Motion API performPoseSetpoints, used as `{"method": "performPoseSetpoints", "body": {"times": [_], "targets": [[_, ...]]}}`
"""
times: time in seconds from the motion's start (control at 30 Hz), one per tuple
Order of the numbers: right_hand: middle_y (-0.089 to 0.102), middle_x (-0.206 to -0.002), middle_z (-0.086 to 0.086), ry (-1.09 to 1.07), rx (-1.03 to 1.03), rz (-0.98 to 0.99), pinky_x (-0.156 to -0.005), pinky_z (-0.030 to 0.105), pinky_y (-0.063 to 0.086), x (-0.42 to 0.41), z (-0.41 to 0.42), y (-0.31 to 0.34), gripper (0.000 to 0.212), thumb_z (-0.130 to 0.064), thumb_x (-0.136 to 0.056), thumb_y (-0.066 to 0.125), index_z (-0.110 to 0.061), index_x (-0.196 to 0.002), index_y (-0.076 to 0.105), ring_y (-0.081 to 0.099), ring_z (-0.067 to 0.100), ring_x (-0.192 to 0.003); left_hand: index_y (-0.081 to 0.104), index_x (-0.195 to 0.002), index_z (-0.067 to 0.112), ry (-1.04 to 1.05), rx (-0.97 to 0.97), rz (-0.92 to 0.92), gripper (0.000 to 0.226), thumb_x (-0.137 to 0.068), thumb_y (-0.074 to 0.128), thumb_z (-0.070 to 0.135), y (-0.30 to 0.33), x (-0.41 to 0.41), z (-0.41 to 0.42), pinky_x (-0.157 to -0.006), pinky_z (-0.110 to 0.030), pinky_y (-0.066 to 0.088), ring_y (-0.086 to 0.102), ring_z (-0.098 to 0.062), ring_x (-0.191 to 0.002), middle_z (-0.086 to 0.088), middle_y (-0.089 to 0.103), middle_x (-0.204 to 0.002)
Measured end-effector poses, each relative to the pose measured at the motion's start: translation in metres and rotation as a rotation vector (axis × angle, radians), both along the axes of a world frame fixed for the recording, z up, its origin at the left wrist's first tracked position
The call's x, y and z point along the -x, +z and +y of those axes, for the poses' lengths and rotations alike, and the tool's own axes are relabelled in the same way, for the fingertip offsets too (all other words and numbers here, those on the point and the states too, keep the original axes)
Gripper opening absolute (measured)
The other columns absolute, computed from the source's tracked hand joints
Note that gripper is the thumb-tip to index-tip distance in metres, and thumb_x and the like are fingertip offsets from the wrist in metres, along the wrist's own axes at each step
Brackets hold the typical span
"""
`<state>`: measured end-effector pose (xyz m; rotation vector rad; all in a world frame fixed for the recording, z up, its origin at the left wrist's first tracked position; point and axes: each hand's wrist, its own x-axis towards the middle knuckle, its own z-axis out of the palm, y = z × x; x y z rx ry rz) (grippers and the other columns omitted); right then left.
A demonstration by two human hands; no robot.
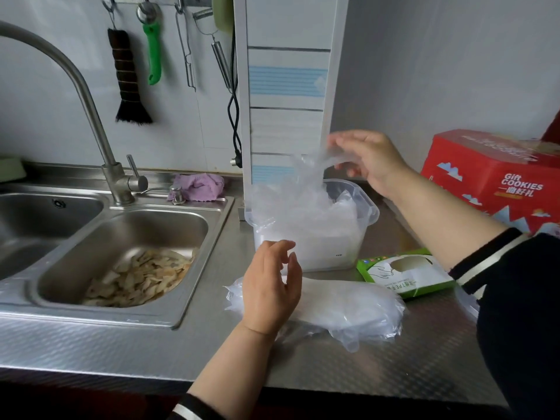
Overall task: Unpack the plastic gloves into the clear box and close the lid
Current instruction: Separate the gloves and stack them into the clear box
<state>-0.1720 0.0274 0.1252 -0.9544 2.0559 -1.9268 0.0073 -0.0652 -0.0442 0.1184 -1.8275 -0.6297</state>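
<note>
Head view: steel counter point(394, 368) runs under both hands, sink point(127, 259) left of the left hand, scraps point(139, 280) lying in its basin. Red cookie box point(497, 183) sits right of and behind the right hand. Clear box point(315, 225) stands between the two hands, beyond the left and below the right, lid off, stuffed with loose plastic gloves point(303, 204) heaped above the rim. Second stack of gloves point(348, 307) lies flat on the counter under and right of the left hand. Green glove packet point(406, 274) lies just right of that stack, window cut open. Right hand point(369, 159) is raised over the box, fingers pinching a glove film that trails down into it. Left hand point(269, 286) hovers above the stack, fingers loosely curled, nothing gripped that I can see.
</note>
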Motion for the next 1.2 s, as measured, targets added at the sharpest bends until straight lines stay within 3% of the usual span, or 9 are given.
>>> {"method": "performPoseSetpoints", "body": {"times": [0.1, 0.43, 0.53, 0.63, 0.77, 0.83, 0.93, 1.07, 1.2], "targets": [[0.067, -0.102, 0.01, -0.04, -0.19, 0.032, -0.045, 0.017, 0.04, 0.008, 0.002, -0.024, 0.025, -0.012, -0.089, 0.066, -0.01, -0.114, 0.065, 0.059, 0.016, -0.063, 0.047, -0.102, 0.024, -0.025, 0.044, -0.099, 0.016, -0.088, 0.05, 0.018, 0.0, -0.001, 0.003, -0.058, -0.023, 0.041, 0.047, -0.004, -0.069, 0.005, 0.052, -0.079], [0.055, -0.119, 0.0, 0.058, -0.745, 0.17, -0.058, 0.021, 0.042, 0.019, 0.003, -0.035, 0.063, -0.005, -0.086, 0.068, -0.018, -0.143, 0.042, 0.063, 0.009, -0.071, 0.047, -0.099, 0.023, -0.058, 0.062, -0.161, 0.013, -0.087, 0.049, 0.019, 0.0, -0.002, 0.003, -0.057, -0.031, 0.041, 0.048, -0.012, -0.069, 0.012, 0.048, -0.08], [0.06, -0.103, -0.004, 0.122, -0.885, 0.271, -0.054, 0.02, 0.044, 0.014, 0.002, -0.036, 0.044, -0.008, -0.084, 0.07, -0.029, -0.12, 0.054, 0.062, 0.01, -0.068, 0.05, -0.101, 0.023, -0.085, 0.092, -0.235, 0.014, -0.087, 0.053, 0.023, -0.001, 0.0, 0.003, -0.059, -0.031, 0.043, 0.049, -0.011, -0.074, 0.011, 0.051, -0.08], [0.061, -0.099, 0.01, 0.069, -1.185, 0.547, -0.051, 0.025, 0.046, 0.01, -0.008, -0.047, 0.017, -0.015, -0.078, 0.072, -0.015, -0.085, 0.057, 0.057, 0.019, -0.071, 0.06, -0.105, 0.023, -0.205, 0.208, -0.411, 0.025, -0.089, 0.056, 0.041, -0.004, 0.002, 0.002, -0.072, -0.03, 0.047, 0.053, -0.013, -0.087, 0.011, 0.057, -0.092], [0.046, -0.12, 0.014, -0.009, -1.353, 0.7, -0.066, 0.028, 0.042, 0.009, -0.011, -0.042, 0.031, -0.038, -0.086, 0.066, -0.01, -0.097, 0.059, 0.051, 0.022, -0.083, 0.063, -0.116, 0.029, -0.302, 0.308, -0.66, 0.055, -0.083, 0.048, 0.069, -0.01, 0.007, 0.001, -0.088, -0.027, 0.039, 0.051, -0.013, -0.103, 0.012, 0.06, -0.111], [0.039, -0.136, 0.014, -0.061, -1.331, 0.693, -0.088, 0.032, 0.043, 0.013, -0.008, -0.037, 0.055, -0.048, -0.086, 0.064, -0.008, -0.123, 0.058, 0.048, 0.031, -0.113, 0.064, -0.117, 0.032, -0.285, 0.323, -0.679, 0.054, -0.081, 0.048, 0.069, -0.013, 0.009, 0.001, -0.087, -0.024, 0.036, 0.051, -0.012, -0.105, 0.014, 0.062, -0.112], [0.032, -0.148, 0.01, -0.125, -1.231, 0.701, -0.106, 0.037, 0.033, 0.011, -0.002, -0.033, 0.047, -0.049, -0.087, 0.063, -0.016, -0.121, 0.064, 0.028, 0.033, -0.134, 0.069, -0.11, 0.032, -0.264, 0.325, -0.627, 0.04, -0.084, 0.05, 0.057, -0.014, 0.011, -0.001, -0.084, -0.027, 0.042, 0.054, -0.013, -0.097, 0.015, 0.065, -0.105], [0.052, -0.129, 0.004, -0.248, -0.65, 0.81, -0.091, 0.026, 0.037, 0.004, 0.016, -0.038, 0.018, -0.028, -0.091, 0.061, -0.016, -0.1, 0.07, 0.048, 0.024, -0.119, 0.074, -0.095, 0.03, -0.263, 0.322, -0.522, 0.02, -0.087, 0.057, 0.039, -0.019, 0.013, -0.001, -0.072, -0.033, 0.051, 0.057, -0.015, -0.083, 0.015, 0.068, -0.094], [0.064, -0.088, 0.001, -0.075, -0.208, 0.881, -0.072, 0.03, 0.047, -0.036, 0.042, -0.056, 0.022, -0.029, -0.094, 0.055, -0.011, -0.089, 0.067, 0.06, 0.02, -0.08, 0.073, -0.086, 0.023, -0.222, 0.258, -0.375, 0.017, -0.089, 0.06, 0.033, -0.016, 0.014, 0.001, -0.068, -0.034, 0.051, 0.059, -0.017, -0.079, 0.011, 0.069, -0.087]]}}
